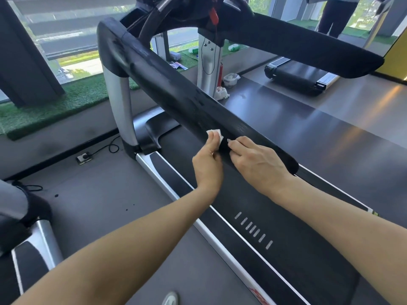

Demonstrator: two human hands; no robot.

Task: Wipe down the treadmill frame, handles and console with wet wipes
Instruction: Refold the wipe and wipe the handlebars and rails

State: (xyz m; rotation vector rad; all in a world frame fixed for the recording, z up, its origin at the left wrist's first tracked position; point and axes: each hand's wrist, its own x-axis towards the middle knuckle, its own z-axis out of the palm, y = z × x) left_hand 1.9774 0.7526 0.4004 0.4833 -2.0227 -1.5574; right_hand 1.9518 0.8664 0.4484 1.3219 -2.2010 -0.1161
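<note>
A black padded left handrail (176, 84) of the treadmill runs from the upper left down to the middle. My left hand (208, 166) pinches a small white wet wipe (217, 134) against the rail's near side, close to its lower end. My right hand (257, 164) rests beside it on the same rail, fingers laid along the padding and holding nothing that I can see. The right handrail (308, 49) crosses the top. A silver upright (120, 102) carries the left rail. The console (187, 5) is cut off at the top edge. The black belt deck (275, 227) lies below my arms.
Crumpled used wipes (221, 93) and a white tub (231, 79) sit on the floor by the far silver post. Wipe packets (179, 65) lie on green turf by the window. A floor socket with cable (84, 158) is at left. Another treadmill (28, 238) stands left; a person's legs (334, 16) stand at the back.
</note>
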